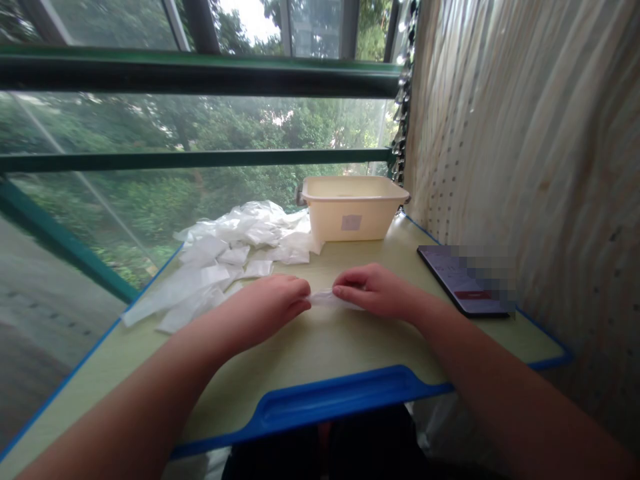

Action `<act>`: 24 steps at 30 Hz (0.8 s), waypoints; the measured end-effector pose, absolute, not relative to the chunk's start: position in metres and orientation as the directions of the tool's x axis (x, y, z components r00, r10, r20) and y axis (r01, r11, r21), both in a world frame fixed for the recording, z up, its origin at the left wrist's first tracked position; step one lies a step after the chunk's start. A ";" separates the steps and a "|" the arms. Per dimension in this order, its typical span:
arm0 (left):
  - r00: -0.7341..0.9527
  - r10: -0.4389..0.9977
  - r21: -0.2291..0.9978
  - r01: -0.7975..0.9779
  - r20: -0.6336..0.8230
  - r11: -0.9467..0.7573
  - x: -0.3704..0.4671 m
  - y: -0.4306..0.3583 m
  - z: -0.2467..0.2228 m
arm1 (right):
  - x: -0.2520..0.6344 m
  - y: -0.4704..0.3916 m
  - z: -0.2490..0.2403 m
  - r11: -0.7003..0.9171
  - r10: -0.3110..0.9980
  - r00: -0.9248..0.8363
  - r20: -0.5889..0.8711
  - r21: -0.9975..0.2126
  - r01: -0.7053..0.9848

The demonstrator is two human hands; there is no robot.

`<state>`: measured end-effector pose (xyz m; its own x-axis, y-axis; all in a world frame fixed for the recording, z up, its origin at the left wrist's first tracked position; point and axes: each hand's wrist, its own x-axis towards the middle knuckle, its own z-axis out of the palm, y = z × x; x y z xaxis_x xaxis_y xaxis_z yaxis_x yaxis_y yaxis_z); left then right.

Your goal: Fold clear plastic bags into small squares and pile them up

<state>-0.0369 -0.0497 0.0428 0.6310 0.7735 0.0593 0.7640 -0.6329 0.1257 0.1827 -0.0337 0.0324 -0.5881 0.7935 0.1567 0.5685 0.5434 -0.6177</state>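
Note:
A narrow strip of folded translucent plastic bag [323,297] stretches low over the middle of the table. My left hand [280,299] pinches its left end with thumb and fingers pressed together. At the other end my right hand [375,290] grips the bag between thumb and forefinger, and part of the plastic shows under the palm. Beyond my left hand, a loose pile of similar white translucent plastic bags [250,230] spreads across the table's left side. Some lie flat, others are crumpled.
A cream plastic bin [340,217] with a small label stands at the table's back, touching the pile. To the right lies a tablet or phone [453,283], partly blurred out. The table [320,347] has a blue edge [340,397]. Behind it are a green railing and a curtain [500,133].

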 end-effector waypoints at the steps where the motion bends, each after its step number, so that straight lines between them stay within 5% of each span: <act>1: 0.622 0.782 0.153 0.769 0.039 -0.620 -0.037 -0.049 0.043 | 0.183 -0.033 0.032 0.540 0.801 -0.573 0.171 -0.618 0.571; 6: 0.578 0.815 0.330 0.762 0.041 -0.557 -0.038 -0.047 0.043 | 0.182 -0.029 0.028 0.457 0.850 -0.506 0.148 -0.684 0.568; 10: 0.523 0.846 0.412 0.753 0.099 -0.514 -0.037 -0.048 0.043 | 0.180 -0.027 0.026 0.269 0.894 -0.446 0.047 -0.851 0.450; 17: 0.608 0.772 0.426 0.658 0.185 -0.620 -0.037 -0.054 0.052 | 0.180 -0.029 0.031 0.112 0.882 -0.470 -0.042 -0.949 0.295; 21: 0.604 0.762 0.414 0.647 0.233 -0.640 -0.038 -0.052 0.051 | 0.188 -0.028 0.033 0.300 0.865 -0.498 0.058 -0.856 0.422; 24: 0.602 0.757 0.398 0.649 0.252 -0.649 -0.039 -0.049 0.048 | 0.193 -0.029 0.034 0.550 0.832 -0.440 0.337 -0.602 0.579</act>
<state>-0.0390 -0.0492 0.0482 0.6023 0.7573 0.2525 0.6488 -0.6487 0.3979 0.1933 -0.0290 0.0338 -0.4397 0.8324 0.3374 0.5791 0.5499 -0.6019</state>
